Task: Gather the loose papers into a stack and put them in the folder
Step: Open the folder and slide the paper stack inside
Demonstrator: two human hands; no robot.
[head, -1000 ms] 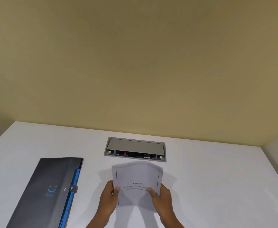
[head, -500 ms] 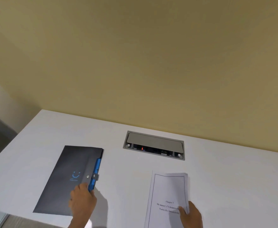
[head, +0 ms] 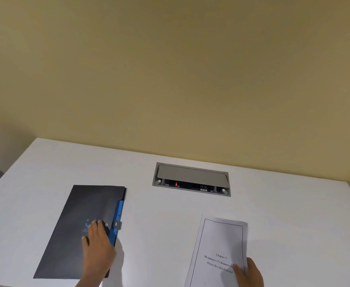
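Observation:
A dark grey folder (head: 74, 224) with a blue inner edge and a small snap tab lies closed on the white table at the left. My left hand (head: 98, 245) rests flat on its cover near the snap, fingers spread. A stack of white printed papers (head: 221, 239) lies flat at the right. My right hand (head: 249, 273) holds the stack's lower right corner, thumb on the top sheet.
A grey recessed socket box (head: 191, 179) with a half-raised lid and a red light sits in the white table (head: 170, 224) behind the papers. A yellow wall runs along the table's far edge. The table's left edge drops away beside the folder.
A second ago both hands held the papers upright in the middle. The stack now lies flat at the right, and my left hand has moved onto the folder's cover.

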